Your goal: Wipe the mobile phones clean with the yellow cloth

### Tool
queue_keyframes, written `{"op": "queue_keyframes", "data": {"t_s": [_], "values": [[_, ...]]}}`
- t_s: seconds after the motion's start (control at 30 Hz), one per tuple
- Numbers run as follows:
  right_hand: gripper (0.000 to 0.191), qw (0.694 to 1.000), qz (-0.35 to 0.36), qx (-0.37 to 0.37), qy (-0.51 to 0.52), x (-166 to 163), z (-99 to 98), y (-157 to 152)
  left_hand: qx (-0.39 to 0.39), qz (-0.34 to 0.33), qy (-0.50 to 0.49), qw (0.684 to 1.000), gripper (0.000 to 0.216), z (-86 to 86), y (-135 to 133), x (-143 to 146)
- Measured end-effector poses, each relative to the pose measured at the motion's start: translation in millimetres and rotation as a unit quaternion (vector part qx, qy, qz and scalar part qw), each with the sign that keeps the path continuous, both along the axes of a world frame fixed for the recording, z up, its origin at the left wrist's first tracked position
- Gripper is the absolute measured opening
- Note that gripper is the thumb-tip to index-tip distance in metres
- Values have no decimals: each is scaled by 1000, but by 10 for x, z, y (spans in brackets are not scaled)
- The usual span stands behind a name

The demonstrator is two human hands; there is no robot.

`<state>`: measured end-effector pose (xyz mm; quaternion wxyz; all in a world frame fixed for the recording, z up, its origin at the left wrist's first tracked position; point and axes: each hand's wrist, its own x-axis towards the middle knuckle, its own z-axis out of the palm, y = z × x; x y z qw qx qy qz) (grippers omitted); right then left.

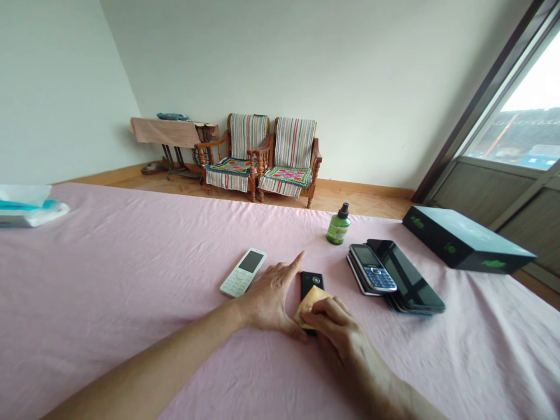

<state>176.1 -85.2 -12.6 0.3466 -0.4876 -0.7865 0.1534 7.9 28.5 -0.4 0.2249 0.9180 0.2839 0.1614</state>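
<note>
A black mobile phone (pixel 308 280) lies back side up on the pink cloth, its round camera lens showing. My right hand (pixel 343 326) pinches a folded yellow-orange cloth (pixel 311 300) and presses it on the phone's back; the cloth covers the phone's middle. Beside the phone's left edge is my left hand (pixel 275 294), thumb and index finger stretched wide apart along it. Whether its fingertips touch the phone is hard to make out. Just left of that hand rests a white keypad phone (pixel 244 272), screen up, partly behind the hand.
To the right, a dark blue keypad phone (pixel 373 269) sits on a stack beside black tablets (pixel 409 277). Behind stand a green spray bottle (pixel 338 224) and a black box (pixel 464 239). A tissue pack (pixel 32 211) lies far left. Two wooden chairs (pixel 289 154) stand beyond the table.
</note>
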Motion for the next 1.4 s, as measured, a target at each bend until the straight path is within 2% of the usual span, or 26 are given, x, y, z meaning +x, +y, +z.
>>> {"op": "queue_keyframes", "data": {"t_s": [0.2,0.3,0.47,0.6,0.7,0.9,1.07,1.23,1.3,1.4], "values": [[29,999,17,-28,14,66,13,-215,7,-6,-4,1000,140,-10,10,-14],[30,999,-14,-17,31,143,69,-186,14,-8,2,1000,139,-1,11,-16],[29,989,-127,71,28,254,153,217,21,0,11,1000,139,10,-1,-15],[35,988,-128,89,13,257,56,582,20,-1,19,1000,139,5,-2,-25],[36,987,-128,91,19,245,-41,677,19,-3,17,1000,138,-7,3,-30],[41,993,-89,78,27,206,-61,376,27,0,12,1000,140,-19,2,-25],[47,998,-37,9,55,117,-39,-20,26,-1,18,999,138,1,0,-19],[38,995,21,-35,88,87,29,-278,30,-8,11,999,136,-4,3,-29],[37,995,6,-20,97,120,58,-298,34,-14,16,999,136,-6,1,-33],[29,990,-70,19,119,205,86,-260,41,-17,32,999,140,-9,-6,-33]]}}
